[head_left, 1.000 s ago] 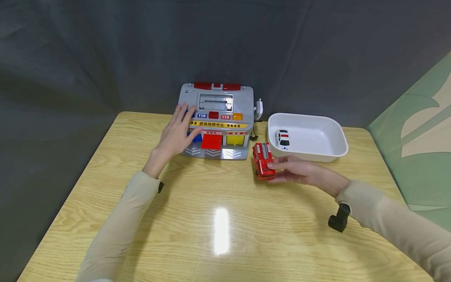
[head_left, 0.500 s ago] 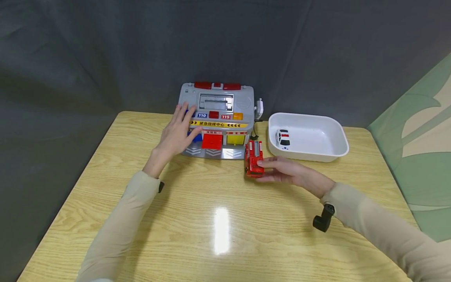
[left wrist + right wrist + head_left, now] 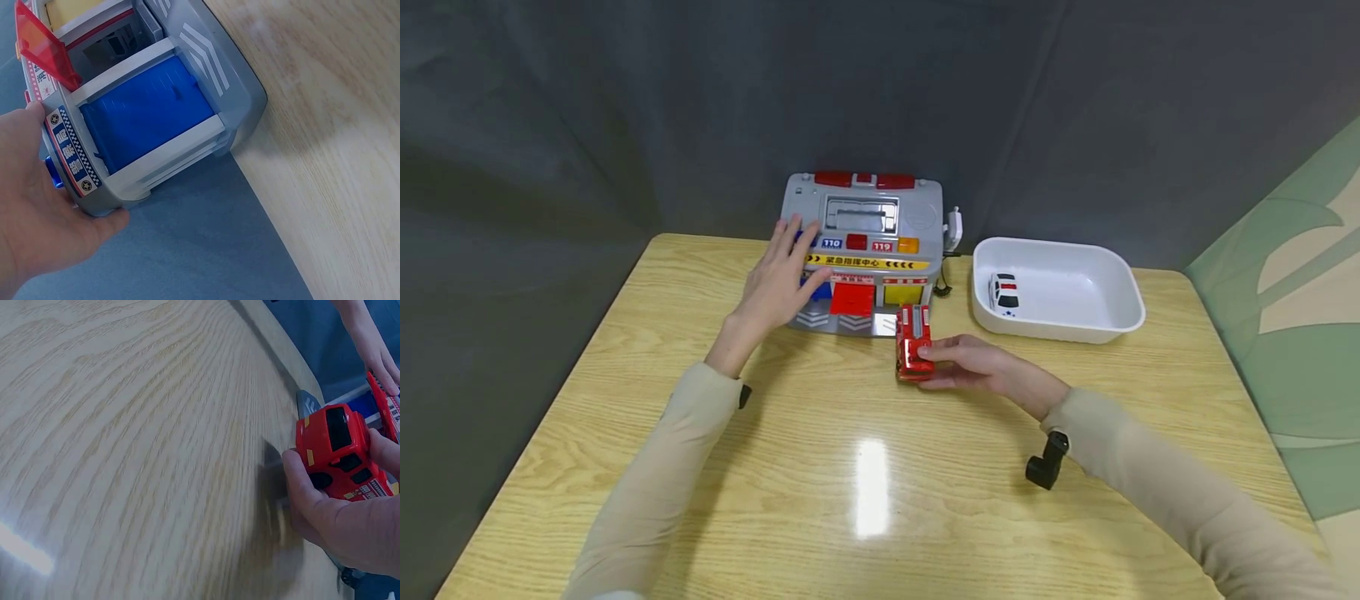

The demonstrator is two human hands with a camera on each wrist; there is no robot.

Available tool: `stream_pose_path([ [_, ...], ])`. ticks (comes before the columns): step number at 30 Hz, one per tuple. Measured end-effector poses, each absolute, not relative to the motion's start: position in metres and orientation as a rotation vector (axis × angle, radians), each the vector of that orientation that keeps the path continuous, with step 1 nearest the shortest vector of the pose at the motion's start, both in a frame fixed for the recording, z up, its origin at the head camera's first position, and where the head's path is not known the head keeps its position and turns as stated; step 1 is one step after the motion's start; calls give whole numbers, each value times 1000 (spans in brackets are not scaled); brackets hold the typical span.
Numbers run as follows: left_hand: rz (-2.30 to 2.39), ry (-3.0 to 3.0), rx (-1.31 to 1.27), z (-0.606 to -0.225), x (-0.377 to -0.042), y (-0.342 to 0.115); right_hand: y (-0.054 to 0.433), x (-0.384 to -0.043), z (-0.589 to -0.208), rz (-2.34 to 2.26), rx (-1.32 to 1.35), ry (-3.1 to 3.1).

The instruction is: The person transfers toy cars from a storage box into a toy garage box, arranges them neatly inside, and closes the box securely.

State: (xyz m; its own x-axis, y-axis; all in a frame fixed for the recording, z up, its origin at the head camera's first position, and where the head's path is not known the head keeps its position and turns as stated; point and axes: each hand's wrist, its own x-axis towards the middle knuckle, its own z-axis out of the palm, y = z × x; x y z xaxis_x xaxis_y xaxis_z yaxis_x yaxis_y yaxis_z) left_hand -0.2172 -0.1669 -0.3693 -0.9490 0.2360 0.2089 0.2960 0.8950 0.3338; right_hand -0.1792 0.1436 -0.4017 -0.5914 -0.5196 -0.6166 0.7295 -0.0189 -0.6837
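In the head view my right hand (image 3: 981,364) grips a red toy fire truck (image 3: 913,342) by its near end, just in front of the right part of a grey toy emergency station (image 3: 919,218). The right wrist view shows thumb and fingers on either side of the truck's cab (image 3: 331,439). My left hand (image 3: 771,283) rests on the station's left end, fingers spread over the roof. The red middle door (image 3: 852,299) is raised outward, baring the bay behind it. A blue door (image 3: 147,112) and a yellow door (image 3: 902,293) cover the bays beside it.
To the station's right stands a white tub (image 3: 1078,331) with a white toy car (image 3: 1004,292) inside. A white piece (image 3: 953,229) and a dark coiled cord (image 3: 942,289) are at the station's right side. Dark cloth (image 3: 700,117) hangs behind the wooden table (image 3: 775,500).
My right hand has carried the fire truck leftward, from beside the white tub to the front of the station. My left hand has stayed in place on the station.
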Motion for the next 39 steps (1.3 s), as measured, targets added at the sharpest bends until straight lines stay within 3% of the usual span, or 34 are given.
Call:
stream_pose_path([
  [39, -554, -2873, -409, -373, -218, -166, 68, -193, -417, -1770, 272, 1425],
])
